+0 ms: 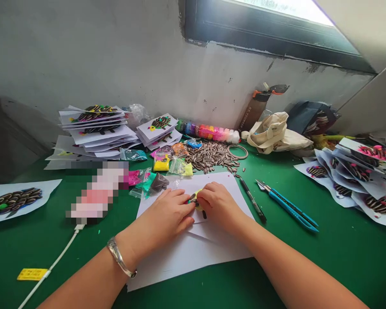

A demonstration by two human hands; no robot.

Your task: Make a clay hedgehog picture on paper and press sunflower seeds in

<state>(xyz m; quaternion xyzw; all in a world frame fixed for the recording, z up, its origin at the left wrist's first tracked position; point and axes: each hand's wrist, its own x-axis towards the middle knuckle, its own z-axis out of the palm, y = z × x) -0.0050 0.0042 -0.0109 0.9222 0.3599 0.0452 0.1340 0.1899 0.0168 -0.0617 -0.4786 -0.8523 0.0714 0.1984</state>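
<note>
White sheets of paper (180,266) lie on the green table before me, one on top of another. On the upper sheet is a small yellow clay shape (198,195) with dark pieces and seeds on it, partly covered by my fingers. My left hand (167,214) rests on the paper with its fingers apart, its fingertips touching the left side of the shape. The fingers of my right hand (217,206) are curled together over the right side of the shape; whatever they pinch is hidden. A silver bracelet (120,257) circles my left wrist.
Behind the paper lie sunflower seeds (209,155), bagged colored clay (161,162) and a tape ring (238,151). A pen (252,201) and blue tweezers (287,206) are at right. Card stacks (99,133) stand at back left, more cards (357,176) at far right. A cable (59,257) runs at left.
</note>
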